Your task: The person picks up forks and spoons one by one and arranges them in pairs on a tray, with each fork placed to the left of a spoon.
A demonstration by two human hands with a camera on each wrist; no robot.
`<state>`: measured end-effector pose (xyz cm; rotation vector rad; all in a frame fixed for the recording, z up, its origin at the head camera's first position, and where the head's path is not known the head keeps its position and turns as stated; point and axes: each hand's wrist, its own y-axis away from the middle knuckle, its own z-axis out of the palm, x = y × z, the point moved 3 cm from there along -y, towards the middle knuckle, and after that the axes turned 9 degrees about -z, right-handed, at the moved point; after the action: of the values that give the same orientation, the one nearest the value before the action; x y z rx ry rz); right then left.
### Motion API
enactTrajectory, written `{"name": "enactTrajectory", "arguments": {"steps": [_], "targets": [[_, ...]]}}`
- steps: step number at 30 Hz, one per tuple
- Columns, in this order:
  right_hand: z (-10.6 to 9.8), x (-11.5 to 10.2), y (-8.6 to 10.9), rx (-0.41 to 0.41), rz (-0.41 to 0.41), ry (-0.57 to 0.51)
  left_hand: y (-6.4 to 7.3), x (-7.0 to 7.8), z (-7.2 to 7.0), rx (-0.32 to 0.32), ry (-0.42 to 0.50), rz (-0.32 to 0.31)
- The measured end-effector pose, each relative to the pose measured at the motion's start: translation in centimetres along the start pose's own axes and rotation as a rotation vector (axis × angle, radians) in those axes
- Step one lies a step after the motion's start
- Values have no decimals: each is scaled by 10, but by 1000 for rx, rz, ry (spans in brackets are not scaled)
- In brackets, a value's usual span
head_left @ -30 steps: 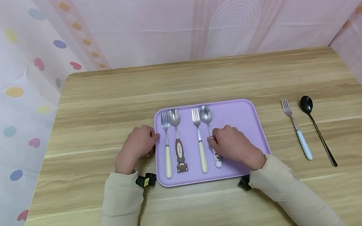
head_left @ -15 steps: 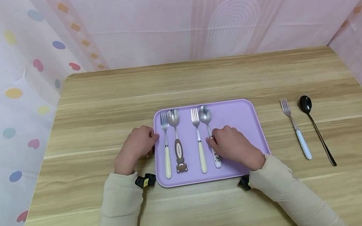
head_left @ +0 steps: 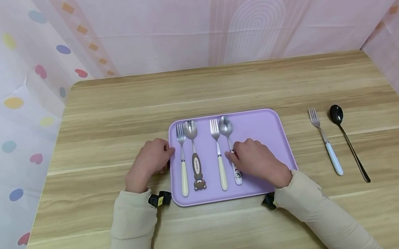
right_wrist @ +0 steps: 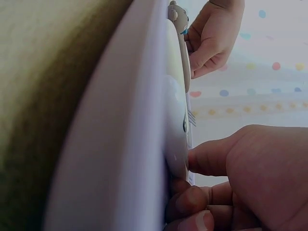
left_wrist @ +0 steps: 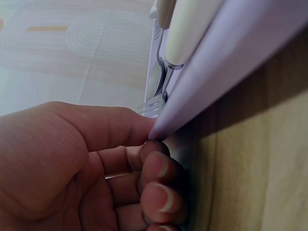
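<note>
My left hand pinches the left rim of the lilac tray, with the thumb on top and the fingers curled against its outer side in the left wrist view. Over the tray, my right hand pinches the printed white handle of a metal spoon between thumb and finger. Close beside that spoon on its left lies a cream-handled fork. Further left on the tray are a second cream-handled fork and a spoon with a brown bear handle. All four handles point toward me.
Right of the tray, on the wooden table, lie a fork with a light blue handle and a long black spoon. A patterned curtain hangs behind the table and along its sides.
The handle end of the spoon in my right hand has shifted slightly left, so the spoon lies a little straighter. My left hand stays on the tray rim.
</note>
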<state>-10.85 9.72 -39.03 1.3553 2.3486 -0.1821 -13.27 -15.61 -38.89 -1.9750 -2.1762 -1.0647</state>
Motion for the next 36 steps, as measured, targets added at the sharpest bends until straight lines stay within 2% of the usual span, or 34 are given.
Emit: {"name": "enactTrajectory", "arguments": {"steps": [23,30,36], "targets": [[-5,-1,5,-4,0,4,0,-1,0,1,12,-4],[-18,1,12,15,15,-5,-1,-2,1,-2,13,-13],[-38,9,19,65,13,4,-2,-2,1,1,10,-6]]}}
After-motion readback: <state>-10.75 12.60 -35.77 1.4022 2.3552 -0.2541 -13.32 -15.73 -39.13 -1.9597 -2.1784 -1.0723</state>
